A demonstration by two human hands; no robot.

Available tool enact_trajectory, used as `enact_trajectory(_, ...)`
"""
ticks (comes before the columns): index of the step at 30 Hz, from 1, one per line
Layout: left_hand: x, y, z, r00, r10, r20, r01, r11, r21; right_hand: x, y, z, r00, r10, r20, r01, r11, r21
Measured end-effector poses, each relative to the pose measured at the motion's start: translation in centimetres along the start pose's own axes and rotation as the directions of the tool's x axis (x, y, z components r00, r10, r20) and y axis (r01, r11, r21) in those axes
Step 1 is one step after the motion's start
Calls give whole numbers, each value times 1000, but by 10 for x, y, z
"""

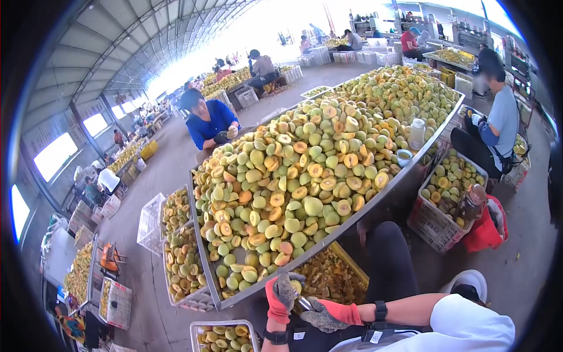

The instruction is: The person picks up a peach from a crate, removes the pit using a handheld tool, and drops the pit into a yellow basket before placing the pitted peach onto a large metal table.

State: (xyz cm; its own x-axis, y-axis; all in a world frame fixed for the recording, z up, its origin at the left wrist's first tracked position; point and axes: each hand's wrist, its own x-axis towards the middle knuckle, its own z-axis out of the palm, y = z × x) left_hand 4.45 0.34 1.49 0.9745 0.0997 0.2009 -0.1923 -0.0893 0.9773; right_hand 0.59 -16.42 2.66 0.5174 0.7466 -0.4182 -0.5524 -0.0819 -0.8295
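Low in the view, my left hand, in a grey and red work glove, is closed around a small yellow-green peach piece. My right hand, gloved the same way, grips a short metal tool whose tip points at the fruit; its exact kind is hidden by the fingers. Both hands are just off the near edge of a metal table heaped with halved and whole peaches. Below the table edge, a yellow crate holds brownish pits and scraps.
Crates of peaches stand left of the table, and another white crate is near my left. To the right are a peach crate and a red bag. A bottle stands on the table. Co-workers sit around.
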Motion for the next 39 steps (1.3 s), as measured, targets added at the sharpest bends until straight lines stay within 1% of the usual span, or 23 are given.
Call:
enact_trajectory(2, 4, -4, -9, 979, -127, 159, 142, 986, -84, -6, -6, 1, 999, 49, 4, -49, 998, 43)
enact_trajectory(4, 2, -5, -7, 971, -173, 167, 184, 981, -54, -5, -5, 1, 999, 30, 16, -31, 998, 46)
enact_trajectory(5, 0, -1, 2, 998, 44, 39, -44, 999, 3, -5, -5, 0, 999, 28, 17, -29, 998, 47)
enact_trajectory(6, -2, 5, 9, 960, 268, -75, -262, 961, 86, -4, -5, -2, 992, 20, 122, -40, 986, 163)
enact_trajectory(7, -5, 13, 11, 984, 112, -141, -107, 993, 43, -3, -5, -5, 974, -1, 226, -63, 959, 275)
enact_trajectory(8, -6, 15, 12, 983, 113, -143, -108, 993, 46, 0, -1, -7, 973, -2, 229, -63, 959, 275)
enact_trajectory(10, -6, 18, 11, 986, 74, -147, -82, 995, -52, 7, 7, -13, 944, -33, 328, -127, 880, 457)
enact_trajectory(11, -5, 21, 10, 991, -34, -131, 8, 981, -194, 6, 7, -15, 942, -33, 333, -129, 883, 452)
enact_trajectory(15, -10, 24, 17, 983, -62, -174, 19, 971, -238, 4, 6, -17, 886, -62, 460, -216, 822, 526)
enact_trajectory(17, -10, 28, 20, 961, -196, -196, 100, 905, -414, 9, 10, -20, 866, -62, 497, -257, 797, 547)
enact_trajectory(18, -8, 29, 19, 961, -194, -196, 99, 905, -413, 15, 19, -23, 847, -98, 523, -261, 780, 569)
enact_trajectory(20, -4, 29, 16, 962, -257, -87, 217, 921, -322, 19, 24, -25, 827, -132, 547, -268, 762, 589)
enact_trajectory(22, -5, 25, 20, 963, -229, -139, 169, 923, -344, 15, 18, -23, 812, -126, 570, -349, 677, 648)
enact_trajectory(23, -6, 24, 23, 961, -200, -191, 120, 924, -362, 12, 14, -21, 810, -124, 573, -353, 678, 645)
enact_trajectory(26, -4, 27, 28, 947, -246, -205, 133, 884, -448, 4, 5, -19, 881, -86, 466, -228, 784, 577)
enact_trajectory(27, -2, 30, 27, 948, -243, -207, 129, 885, -448, 4, 5, -20, 922, -46, 386, -146, 879, 454)
enact_trajectory(28, 1, 35, 25, 945, -292, -145, 217, 895, -391, 4, 6, -21, 955, -21, 295, -75, 948, 310)
enact_trajectory(29, 1, 37, 24, 934, -347, -88, 302, 895, -328, 7, 9, -22, 961, -45, 272, -39, 955, 294)
enact_trajectory(33, 1, 28, 24, 953, -279, -115, 237, 927, -290, 17, 15, -28, 961, -39, 272, -15, 981, 194)
enact_trajectory(35, -6, 26, 31, 946, -175, -272, 71, 933, -353, 20, 19, -32, 845, -88, 527, -272, 778, 566)
enact_trajectory(36, -7, 21, 31, 946, -176, -273, 71, 933, -352, 21, 18, -33, 844, -87, 529, -274, 777, 566)
enact_trajectory(38, -7, 14, 30, 933, -154, -326, 34, 938, -345, 21, 14, -36, 682, -221, 698, -422, 660, 621)
enact_trajectory(39, -7, 15, 29, 932, -155, -328, 34, 937, -346, 21, 12, -34, 682, -218, 698, -424, 660, 620)
